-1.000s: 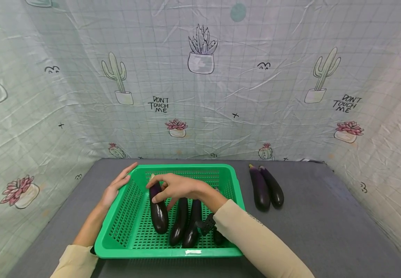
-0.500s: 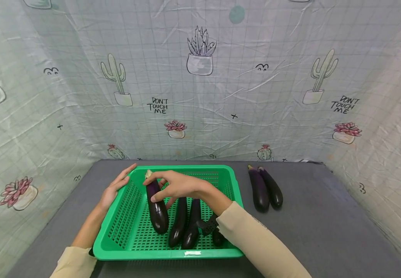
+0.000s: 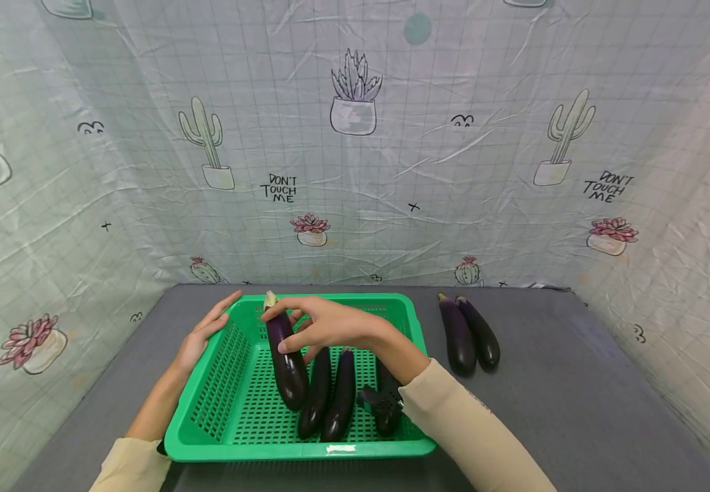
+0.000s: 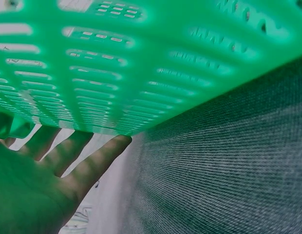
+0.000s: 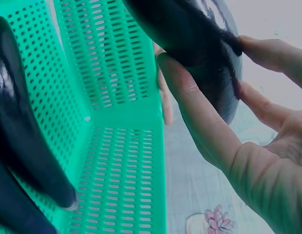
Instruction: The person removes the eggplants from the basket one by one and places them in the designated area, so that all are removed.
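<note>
My right hand [image 3: 320, 328] grips a dark purple eggplant [image 3: 288, 372] near its pale stem end, with thumb and fingers on opposite sides. This eggplant hangs tilted over the inside of a green plastic basket [image 3: 268, 451], its stem overlapping the far rim. Up close in the right wrist view, the held eggplant [image 5: 199, 44] shows glossy skin between thumb and fingertips. My left hand [image 3: 195, 342] rests against the basket's left side. Its fingers [image 4: 100, 158] are straight along the slotted outer wall in the left wrist view. Three more eggplants lie inside, including one [image 3: 341, 403] near the middle.
Two eggplants, one of them thicker [image 3: 458, 338], lie side by side on the grey table [image 3: 564, 383] right of the basket. A patterned curtain [image 3: 416, 137] surrounds the table at the back and sides. My right forearm crosses the basket's right rim.
My right hand has raised the eggplant from the basket floor and shifted it slightly right. Its stem now reaches the far rim. My left hand has stayed at the basket's side.
</note>
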The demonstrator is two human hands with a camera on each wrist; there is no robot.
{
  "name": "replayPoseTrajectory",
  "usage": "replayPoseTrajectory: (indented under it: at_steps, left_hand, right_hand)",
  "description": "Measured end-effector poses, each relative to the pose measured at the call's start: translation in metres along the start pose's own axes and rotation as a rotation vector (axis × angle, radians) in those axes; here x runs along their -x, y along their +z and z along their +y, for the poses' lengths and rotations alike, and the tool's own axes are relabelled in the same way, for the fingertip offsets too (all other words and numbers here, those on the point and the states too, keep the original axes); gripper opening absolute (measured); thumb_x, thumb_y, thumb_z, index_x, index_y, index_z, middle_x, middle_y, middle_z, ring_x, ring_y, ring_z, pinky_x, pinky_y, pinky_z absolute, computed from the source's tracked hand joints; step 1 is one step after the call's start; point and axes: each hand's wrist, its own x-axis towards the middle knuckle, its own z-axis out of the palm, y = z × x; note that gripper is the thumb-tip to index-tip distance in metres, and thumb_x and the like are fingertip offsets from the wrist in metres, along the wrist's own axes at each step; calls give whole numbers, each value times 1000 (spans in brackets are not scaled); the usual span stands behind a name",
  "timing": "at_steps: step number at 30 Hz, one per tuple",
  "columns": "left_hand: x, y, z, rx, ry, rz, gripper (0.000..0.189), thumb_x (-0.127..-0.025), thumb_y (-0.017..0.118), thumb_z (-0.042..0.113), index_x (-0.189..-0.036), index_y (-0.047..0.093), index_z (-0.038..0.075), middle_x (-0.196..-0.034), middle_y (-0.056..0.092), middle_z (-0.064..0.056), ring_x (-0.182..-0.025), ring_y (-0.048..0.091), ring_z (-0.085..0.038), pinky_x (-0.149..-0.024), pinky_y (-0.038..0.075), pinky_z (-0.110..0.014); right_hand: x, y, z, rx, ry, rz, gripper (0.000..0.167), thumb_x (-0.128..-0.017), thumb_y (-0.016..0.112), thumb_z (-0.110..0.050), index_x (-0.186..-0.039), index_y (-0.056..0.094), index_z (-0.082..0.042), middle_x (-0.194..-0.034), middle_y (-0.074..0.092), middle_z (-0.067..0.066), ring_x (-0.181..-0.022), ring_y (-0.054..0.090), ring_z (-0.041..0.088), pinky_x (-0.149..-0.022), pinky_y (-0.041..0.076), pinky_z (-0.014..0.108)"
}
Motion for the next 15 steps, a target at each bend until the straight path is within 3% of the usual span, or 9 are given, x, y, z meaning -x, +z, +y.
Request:
replayPoseTrajectory:
  at_steps: [2,8,10,13,15]
  left_hand:
    - [0,0,0,25,19,-12,56,-116,23,22,-166,8,3,-170,-7,-28,-137,39,11,-103,42,-11]
    - [0,0,-1,62,30,-23,56,-116,22,22,-166,8,3,-172,-3,-23,-135,47,6,-103,47,-15]
    - [1,0,-1,26,33,-9,55,-116,23,21,-167,10,3,-172,2,-18,-143,38,3,-105,41,-11]
    - [0,-1,-3,-28,38,9,55,-115,25,21,-166,14,4,-173,10,-10,-158,18,-17,-105,32,-7]
    - [-1,-1,-3,-59,50,17,54,-115,25,20,-166,16,3,-173,13,-8,-160,2,-33,-102,28,-6]
  right_hand:
    - [5,-3,0,7,-12,5,50,-98,71,-12,-145,58,-26,-124,56,10,-98,65,21,-77,64,41]
    - [19,-11,-3,20,-49,31,50,-98,71,-13,-145,57,-24,-124,57,11,-94,70,22,-79,64,44]
    - [24,-12,-3,30,-54,39,51,-99,71,-13,-146,57,-24,-124,57,11,-92,70,21,-81,63,47]
    - [31,-15,-4,31,-53,54,51,-99,70,-12,-146,56,-25,-127,55,12,-92,70,19,-82,63,48]
    - [36,-16,-4,14,-42,71,51,-99,70,-12,-145,57,-26,-129,53,13,-91,69,18,-81,63,45]
